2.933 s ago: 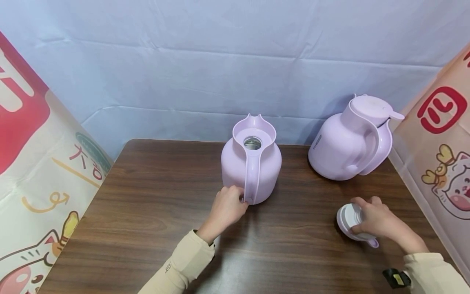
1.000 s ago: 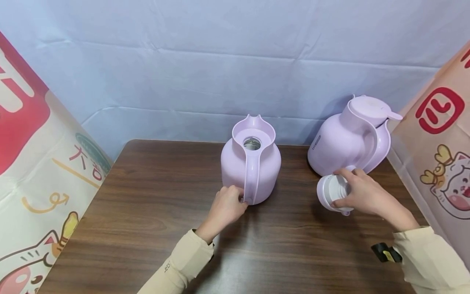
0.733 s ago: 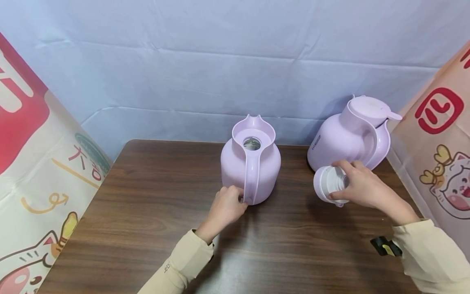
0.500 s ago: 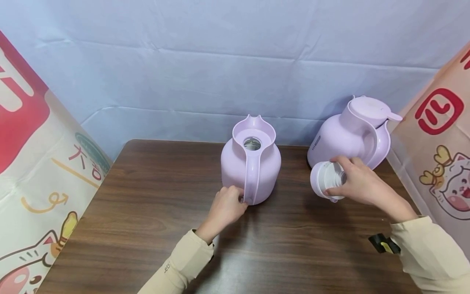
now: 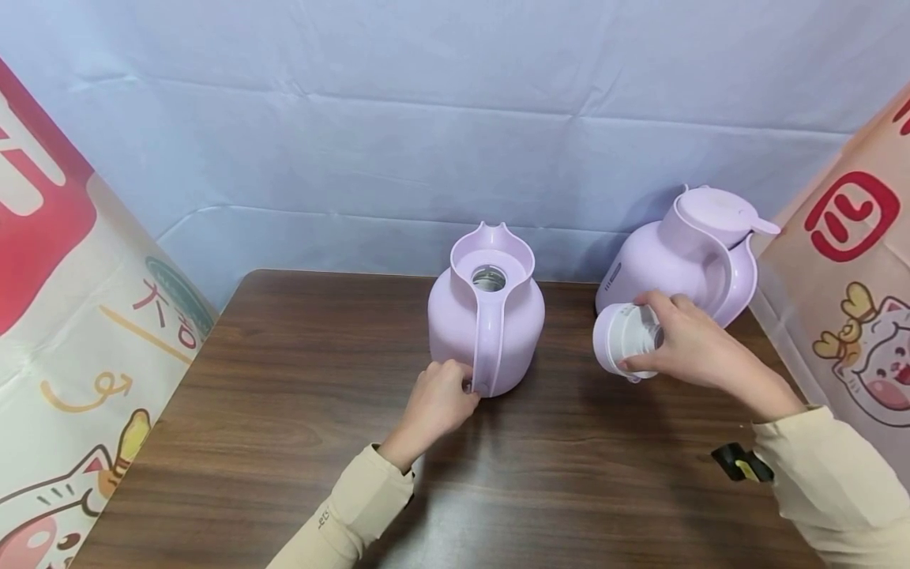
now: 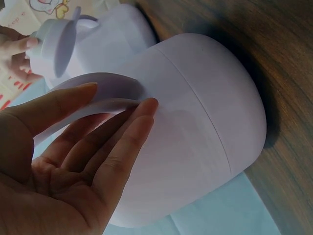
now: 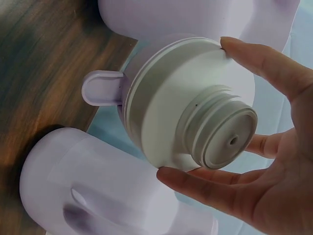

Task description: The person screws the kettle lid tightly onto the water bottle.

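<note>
Purple lid (image 5: 624,336): hanging tilted above the surface (image 5: 341,379), toward its right edge, being pinched at the rim by the right grip (image 5: 693,348), showing a threaded stopper (image 7: 222,132) toward the palm. Possibly slipping, being held chiefly by fingertips; possibly knocking the lidded jug (image 5: 664,265) close behind, at a gap hard to judge. Near the far edge, holding the open jug (image 5: 458,316) by its handle (image 5: 488,348) with the left grip (image 5: 438,399); possibly tipping it by tugging.

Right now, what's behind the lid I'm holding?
From the head view, a purple jug stands behind the lid, with its own top on. The lid and your right grip hide most of its base.
</note>
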`<state>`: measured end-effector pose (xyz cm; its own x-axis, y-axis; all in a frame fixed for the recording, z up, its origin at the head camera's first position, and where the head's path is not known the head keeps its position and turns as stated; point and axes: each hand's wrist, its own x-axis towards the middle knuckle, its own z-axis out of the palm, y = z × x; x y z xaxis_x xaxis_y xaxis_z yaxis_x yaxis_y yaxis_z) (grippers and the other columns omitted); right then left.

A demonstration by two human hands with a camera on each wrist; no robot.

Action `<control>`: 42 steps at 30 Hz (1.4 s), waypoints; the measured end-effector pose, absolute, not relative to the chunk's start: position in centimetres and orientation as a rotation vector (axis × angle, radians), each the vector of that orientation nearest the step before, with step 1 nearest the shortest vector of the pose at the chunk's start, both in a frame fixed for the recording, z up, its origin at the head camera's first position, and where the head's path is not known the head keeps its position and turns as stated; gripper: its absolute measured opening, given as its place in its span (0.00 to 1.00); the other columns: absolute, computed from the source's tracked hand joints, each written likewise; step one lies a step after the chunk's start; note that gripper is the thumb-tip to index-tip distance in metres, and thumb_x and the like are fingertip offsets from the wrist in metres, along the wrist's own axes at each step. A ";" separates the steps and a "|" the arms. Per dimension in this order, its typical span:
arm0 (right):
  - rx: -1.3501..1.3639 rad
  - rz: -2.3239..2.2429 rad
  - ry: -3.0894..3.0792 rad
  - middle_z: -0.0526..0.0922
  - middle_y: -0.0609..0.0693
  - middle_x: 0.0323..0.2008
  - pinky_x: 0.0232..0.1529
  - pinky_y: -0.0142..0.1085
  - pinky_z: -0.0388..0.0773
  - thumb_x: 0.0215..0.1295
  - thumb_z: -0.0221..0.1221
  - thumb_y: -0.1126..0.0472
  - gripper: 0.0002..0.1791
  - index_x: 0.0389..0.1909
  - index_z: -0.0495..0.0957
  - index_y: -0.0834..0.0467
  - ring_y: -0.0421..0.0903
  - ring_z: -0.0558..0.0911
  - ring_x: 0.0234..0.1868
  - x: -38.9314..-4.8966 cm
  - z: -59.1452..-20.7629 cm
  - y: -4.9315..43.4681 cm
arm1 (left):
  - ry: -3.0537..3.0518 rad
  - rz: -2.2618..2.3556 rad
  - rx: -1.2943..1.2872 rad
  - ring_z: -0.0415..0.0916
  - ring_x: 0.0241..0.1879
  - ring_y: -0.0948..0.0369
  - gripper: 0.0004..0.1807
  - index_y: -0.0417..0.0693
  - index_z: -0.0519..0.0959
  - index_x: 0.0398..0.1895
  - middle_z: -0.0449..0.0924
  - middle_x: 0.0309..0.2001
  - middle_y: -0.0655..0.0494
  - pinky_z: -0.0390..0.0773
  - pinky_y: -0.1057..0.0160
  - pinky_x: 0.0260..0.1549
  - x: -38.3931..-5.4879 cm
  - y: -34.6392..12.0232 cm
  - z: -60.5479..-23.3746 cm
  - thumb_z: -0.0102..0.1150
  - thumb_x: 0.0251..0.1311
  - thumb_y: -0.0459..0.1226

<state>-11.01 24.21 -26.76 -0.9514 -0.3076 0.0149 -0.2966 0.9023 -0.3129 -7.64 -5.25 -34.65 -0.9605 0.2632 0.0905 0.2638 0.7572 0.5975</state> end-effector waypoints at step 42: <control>-0.526 -0.504 3.034 0.70 0.70 0.38 0.39 0.52 0.65 0.37 0.72 0.52 0.43 0.49 0.60 0.69 0.62 0.70 0.41 -13.0 -23.2 22.3 | -2.946 -0.972 -0.446 0.56 0.16 0.61 0.18 0.51 0.62 0.07 0.51 0.11 0.64 0.60 0.66 0.15 -7.8 -5.3 -34.7 0.60 0.41 0.30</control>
<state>-12.97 22.31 -23.15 -0.9430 -0.3312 0.0332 -0.3241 0.8910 -0.3179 -7.77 -5.26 -34.65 -0.9595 0.2653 0.0952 0.2698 0.7670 0.5821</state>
